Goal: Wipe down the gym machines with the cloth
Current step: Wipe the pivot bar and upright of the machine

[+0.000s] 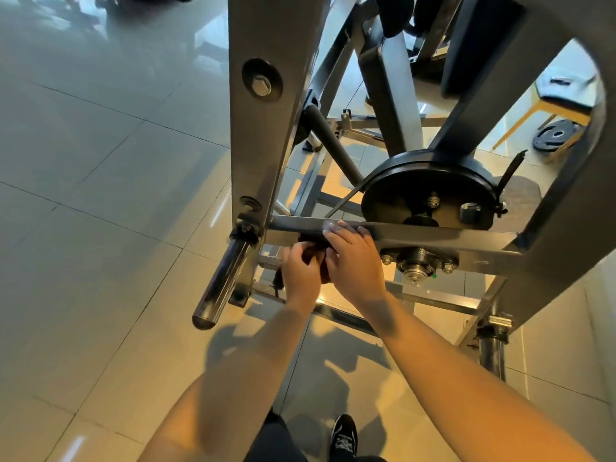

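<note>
Both hands are at the middle of the frame, right up against the machine (pixel 263 145). The left hand (pixel 301 275) is curled around a dark cloth (pixel 315 254), bunched just under the flat grey bar (pixel 433 233) that runs across the frame. The right hand (pixel 356 261) sits just beside it with its fingers (pixel 336 228) laid fairly straight over the bar's top edge, not really gripping. Can't tell if its thumb touches the cloth too.

A chrome peg (pixel 221 285) sticks out toward the lower left, and a big black disc (pixel 400 198) sits just above the bar on the right. A plate (pixel 556 136) lies on the tiled floor (pixel 83 161) at the upper right, and there's a black shoe (pixel 344 435) at the bottom edge.
</note>
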A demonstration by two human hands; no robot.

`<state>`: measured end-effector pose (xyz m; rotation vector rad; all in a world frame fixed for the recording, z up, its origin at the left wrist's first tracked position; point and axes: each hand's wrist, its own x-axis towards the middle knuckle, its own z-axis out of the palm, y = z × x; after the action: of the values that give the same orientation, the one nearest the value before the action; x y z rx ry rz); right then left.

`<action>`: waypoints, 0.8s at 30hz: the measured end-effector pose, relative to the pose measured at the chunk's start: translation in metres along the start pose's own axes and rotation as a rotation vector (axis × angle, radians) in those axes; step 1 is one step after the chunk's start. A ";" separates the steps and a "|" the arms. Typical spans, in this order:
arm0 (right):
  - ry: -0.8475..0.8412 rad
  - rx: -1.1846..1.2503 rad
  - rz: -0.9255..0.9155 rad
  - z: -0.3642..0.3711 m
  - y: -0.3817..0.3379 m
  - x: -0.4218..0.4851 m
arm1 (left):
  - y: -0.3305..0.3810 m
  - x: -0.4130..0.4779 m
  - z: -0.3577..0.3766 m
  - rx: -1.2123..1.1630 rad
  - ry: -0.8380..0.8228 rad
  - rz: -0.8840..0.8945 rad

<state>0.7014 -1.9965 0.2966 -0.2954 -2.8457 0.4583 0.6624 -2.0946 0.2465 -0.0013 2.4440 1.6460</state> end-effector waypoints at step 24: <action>-0.109 0.145 0.155 0.003 -0.022 0.018 | -0.007 0.031 -0.041 0.029 0.103 0.047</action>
<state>0.6800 -2.0134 0.3050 -0.4783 -2.8868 0.7294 0.6265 -2.1313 0.2495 -0.0254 2.5625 1.6684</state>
